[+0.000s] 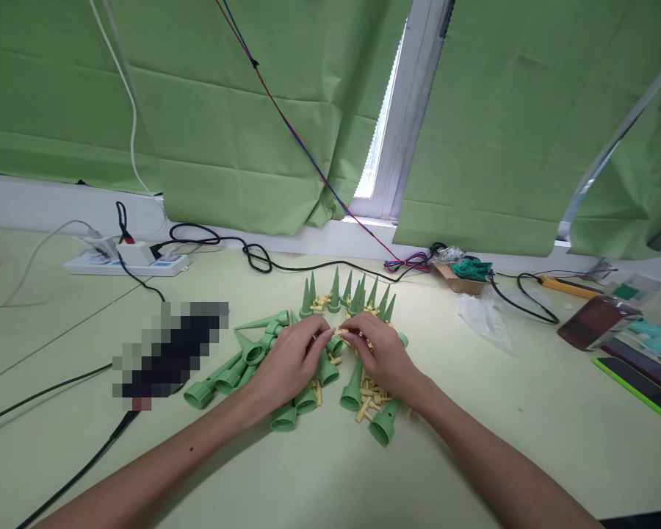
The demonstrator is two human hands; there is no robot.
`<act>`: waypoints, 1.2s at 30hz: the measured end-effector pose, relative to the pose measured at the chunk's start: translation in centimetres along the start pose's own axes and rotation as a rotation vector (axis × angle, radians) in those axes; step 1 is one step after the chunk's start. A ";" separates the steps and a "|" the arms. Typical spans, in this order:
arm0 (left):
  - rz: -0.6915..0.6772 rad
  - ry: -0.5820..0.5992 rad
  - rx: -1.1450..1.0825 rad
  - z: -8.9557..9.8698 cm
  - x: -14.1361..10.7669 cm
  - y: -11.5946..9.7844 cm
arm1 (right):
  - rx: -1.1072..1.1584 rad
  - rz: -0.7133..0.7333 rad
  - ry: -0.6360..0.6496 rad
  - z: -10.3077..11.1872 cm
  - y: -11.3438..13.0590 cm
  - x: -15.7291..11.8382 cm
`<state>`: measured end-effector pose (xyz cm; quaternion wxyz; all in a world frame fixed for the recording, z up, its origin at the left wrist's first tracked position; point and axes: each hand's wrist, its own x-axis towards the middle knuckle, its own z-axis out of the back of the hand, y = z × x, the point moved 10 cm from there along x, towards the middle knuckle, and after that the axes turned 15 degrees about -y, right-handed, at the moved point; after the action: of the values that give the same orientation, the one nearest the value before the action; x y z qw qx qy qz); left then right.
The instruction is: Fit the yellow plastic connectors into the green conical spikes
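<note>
Over a pile of green plastic cone spikes (352, 393), my two hands meet with their fingertips nearly touching. My left hand (291, 353) is closed in a pinch; what lies between its fingertips is too small to make out. A small yellow T-shaped piece (341, 333) appears to sit in the pinched fingers of my right hand (384, 354). More yellow T-shaped pieces (366, 404) lie loose under and beside my right hand. Behind the hands, several green cones (336, 291) stand upright, points up. Others lie on their sides, hollow ends facing me.
A white power strip (129, 263) and black cables (308, 266) run along the back of the pale table (474, 455). To the right are a small cardboard box (460, 279), a clear plastic bag (485, 321), a dark red object (598, 323) and a green-edged phone (644, 389). A blurred dark object (170, 353) lies left.
</note>
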<state>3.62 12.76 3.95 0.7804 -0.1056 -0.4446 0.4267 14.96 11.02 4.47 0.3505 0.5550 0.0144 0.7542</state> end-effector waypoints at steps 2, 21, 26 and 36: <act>0.010 0.005 0.015 -0.1 0.0 0.1 | -0.005 -0.016 -0.011 0.0 -0.3 0.0; -0.052 0.271 0.343 -2.1 -1.1 0.5 | -0.049 -0.117 -0.026 0.0 -1.4 -0.3; -0.044 0.281 0.351 -2.2 -1.2 0.6 | -0.044 -0.113 -0.015 -0.1 -1.3 -0.3; 0.015 0.289 0.291 -2.2 -1.3 1.0 | -0.052 -0.105 -0.014 -0.1 -1.5 -0.4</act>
<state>4.44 12.88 1.31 0.8399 -0.0550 -0.2609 0.4727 15.68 11.98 3.52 0.4038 0.5495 0.0215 0.7311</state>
